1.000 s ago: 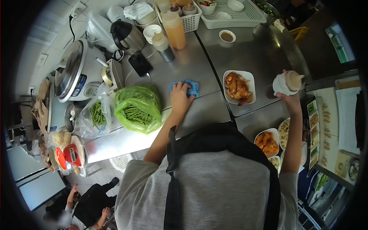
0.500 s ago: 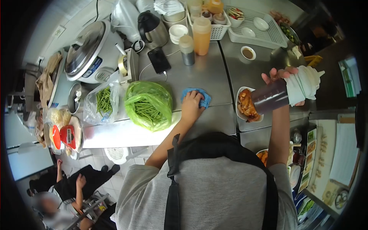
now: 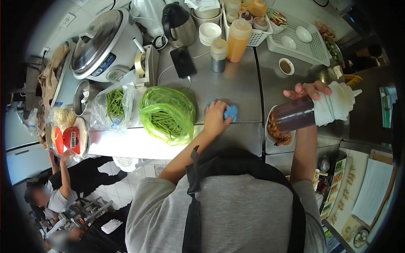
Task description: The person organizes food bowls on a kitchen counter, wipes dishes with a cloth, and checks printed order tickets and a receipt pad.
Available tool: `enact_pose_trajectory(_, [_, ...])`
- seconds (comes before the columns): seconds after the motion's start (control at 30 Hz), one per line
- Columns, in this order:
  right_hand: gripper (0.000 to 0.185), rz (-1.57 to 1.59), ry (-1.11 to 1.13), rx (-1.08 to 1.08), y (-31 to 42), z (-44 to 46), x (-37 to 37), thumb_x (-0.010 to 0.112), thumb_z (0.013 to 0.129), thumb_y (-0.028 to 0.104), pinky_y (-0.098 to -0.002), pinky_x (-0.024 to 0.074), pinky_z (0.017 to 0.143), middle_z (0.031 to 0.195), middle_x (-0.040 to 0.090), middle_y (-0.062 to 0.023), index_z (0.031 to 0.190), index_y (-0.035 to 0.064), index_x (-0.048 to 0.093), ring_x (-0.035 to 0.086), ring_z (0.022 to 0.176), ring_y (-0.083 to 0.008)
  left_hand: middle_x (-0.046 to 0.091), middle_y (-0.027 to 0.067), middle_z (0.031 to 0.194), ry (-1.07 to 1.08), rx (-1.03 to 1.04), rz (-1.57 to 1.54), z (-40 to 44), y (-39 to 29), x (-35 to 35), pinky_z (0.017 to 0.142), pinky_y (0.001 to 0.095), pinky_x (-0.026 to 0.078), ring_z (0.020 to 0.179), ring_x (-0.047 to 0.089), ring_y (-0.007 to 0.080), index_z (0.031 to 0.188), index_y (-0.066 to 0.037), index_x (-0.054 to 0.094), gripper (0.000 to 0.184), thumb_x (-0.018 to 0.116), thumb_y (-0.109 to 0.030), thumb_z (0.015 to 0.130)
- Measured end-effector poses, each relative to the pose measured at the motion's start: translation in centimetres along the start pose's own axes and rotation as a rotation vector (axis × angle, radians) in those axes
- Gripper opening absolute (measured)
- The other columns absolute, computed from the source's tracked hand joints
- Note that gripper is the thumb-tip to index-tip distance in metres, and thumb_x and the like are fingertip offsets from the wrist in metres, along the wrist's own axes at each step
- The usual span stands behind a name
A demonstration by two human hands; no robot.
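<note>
1. Squeeze bottle (image 3: 294, 114), translucent plastic and cylindrical, holds a dark reddish-brown liquid; it lies tipped almost level above the counter's right side, base to the left, nozzle to the right, its top wrapped in white material under a thin green band
2. Right hand (image 3: 313, 90) is clamped round the bottle near that wrapping
3. White dish (image 3: 292, 139), squarish with rounded corners, holds glossy browned meat (image 3: 279, 135), partly hidden by the bottle's base
4. Left hand (image 3: 216, 119) lies on a crumpled blue cloth (image 3: 230, 113) on smooth steel; I cannot tell whether its fingers grip it
5. Green plastic bag (image 3: 185, 103), thin and wrinkled, stands left of that hand, full of long green beans; farther left, a clear bag (image 3: 99, 111) holds more
6. Small white bowl (image 3: 292, 71), round, holds brown sauce, beyond the bottle
7. Dark-filled bottle (image 3: 219, 57) and taller orange-filled bottle (image 3: 239, 42) stand upright, far of the left hand
8. White basket (image 3: 257, 40), slotted plastic, holds more bottles at the far side; just right of it sits a perforated tray (image 3: 297, 57) with small white dishes
</note>
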State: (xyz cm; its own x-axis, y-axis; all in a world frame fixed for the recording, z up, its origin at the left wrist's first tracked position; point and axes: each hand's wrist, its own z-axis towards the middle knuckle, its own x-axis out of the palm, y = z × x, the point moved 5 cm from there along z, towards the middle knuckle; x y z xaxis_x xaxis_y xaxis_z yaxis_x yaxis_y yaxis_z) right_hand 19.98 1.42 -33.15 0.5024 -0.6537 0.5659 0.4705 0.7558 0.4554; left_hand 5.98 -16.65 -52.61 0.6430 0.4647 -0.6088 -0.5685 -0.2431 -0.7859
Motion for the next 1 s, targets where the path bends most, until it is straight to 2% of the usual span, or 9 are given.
enact_pose_trajectory(0.13, [0.076,-0.154,-0.014,0.085,-0.5,-0.2,-2.0,0.084,0.063,0.029,-0.0607,0.0087,0.11,0.137,0.045,-0.0115,0.127,0.0165,0.045,0.015,0.137,-0.0434,0.054,0.011,0.106,-0.069,-0.109,-0.741,0.3,-2.3,-2.6,0.081,0.0399,0.045,0.084,0.057,0.0285,0.102,0.0,0.057,0.029,0.057,-0.008,0.074])
enact_pose_trajectory(0.17, [0.076,-0.195,-0.054,0.097,-1.0,-0.1,-2.4,0.083,0.064,0.03,-0.06,0.0093,0.11,0.138,0.044,-0.0123,0.128,0.0162,0.045,0.015,0.137,-0.0436,0.053,0.0124,0.109,-0.088,-0.013,-0.768,0.3,-5.3,-4.4,0.084,0.0384,0.043,0.09,0.055,0.0273,0.107,0.001,0.055,0.032,0.054,-0.006,0.075])
enact_pose_trajectory(0.27, [0.076,-0.314,-0.143,0.118,-3.4,0.3,-3.2,0.08,0.068,0.033,-0.0577,0.0113,0.11,0.141,0.039,-0.015,0.132,0.0151,0.042,0.015,0.138,-0.0436,0.047,0.0197,0.117,-0.271,0.357,-0.529,0.6,-13.0,-7.4,0.096,0.0392,0.036,0.109,0.048,0.0319,0.122,0.005,0.044,0.044,0.048,-0.004,0.079])
enact_pose_trajectory(0.37, [0.079,-0.437,-0.208,0.118,-6.4,0.4,-3.7,0.078,0.067,0.034,-0.0551,0.0132,0.11,0.146,0.032,-0.0182,0.134,0.0133,0.041,0.016,0.138,-0.0417,0.043,0.0211,0.124,-0.268,0.38,-0.456,1.4,-15.4,-5.2,0.104,0.0414,0.028,0.12,0.038,0.0346,0.129,0.007,0.037,0.044,0.038,-0.009,0.088])
enact_pose_trajectory(0.47, [0.08,-0.496,-0.216,0.038,-6.5,0.4,-3.7,0.077,0.067,0.034,-0.0532,0.0137,0.11,0.146,0.031,-0.0203,0.134,0.0106,0.041,0.019,0.138,-0.0401,0.043,0.0227,0.128,-0.221,0.42,-0.359,1.6,-15.2,-5.8,0.101,0.0401,0.031,0.119,0.04,0.0376,0.131,0.007,0.035,0.043,0.035,-0.014,0.093])
enact_pose_trajectory(0.57, [0.08,-0.637,-0.199,0.077,-6.4,0.9,-3.1,0.077,0.067,0.035,-0.0539,0.013,0.11,0.146,0.031,-0.0204,0.134,0.0088,0.041,0.021,0.137,-0.0393,0.044,0.0237,0.128,-0.091,0.143,-0.57,2.2,-14.1,-5.1,0.096,0.0367,0.034,0.117,0.044,0.0361,0.128,0.006,0.038,0.039,0.03,-0.015,0.096])
enact_pose_trajectory(0.67, [0.08,-0.65,-0.224,0.067,-6.5,0.3,-3.5,0.077,0.067,0.037,-0.057,0.0118,0.109,0.146,0.03,-0.0216,0.134,0.0107,0.041,0.021,0.137,-0.042,0.051,0.0214,0.118,-0.034,0.104,-0.495,3.4,-13.2,-5.1,0.092,0.0328,0.037,0.109,0.05,0.0308,0.124,0.005,0.043,0.039,0.028,-0.022,0.099])
enact_pose_trajectory(0.87, [0.08,-0.482,-0.218,0.102,-7.0,-0.1,-4.2,0.078,0.068,0.037,-0.0571,0.0127,0.108,0.148,0.024,-0.0217,0.135,0.0132,0.041,0.017,0.137,-0.0433,0.059,0.0147,0.107,0.361,-0.352,-0.44,2.8,-2.2,0.6,0.092,0.0323,0.039,0.103,0.054,0.0262,0.119,0.005,0.047,0.043,0.031,-0.029,0.098])
enact_pose_trajectory(1.0, [0.079,-0.425,-0.344,0.175,-6.8,0.4,-6.2,0.077,0.068,0.027,-0.0513,0.0158,0.11,0.149,0.022,-0.02,0.136,0.0126,0.039,0.018,0.138,-0.0403,0.061,0.0136,0.108,0.192,-0.593,-0.985,-0.4,0.7,1.7,0.09,0.0329,0.044,0.095,0.06,0.0227,0.116,0.002,0.051,0.041,0.034,-0.028,0.094])
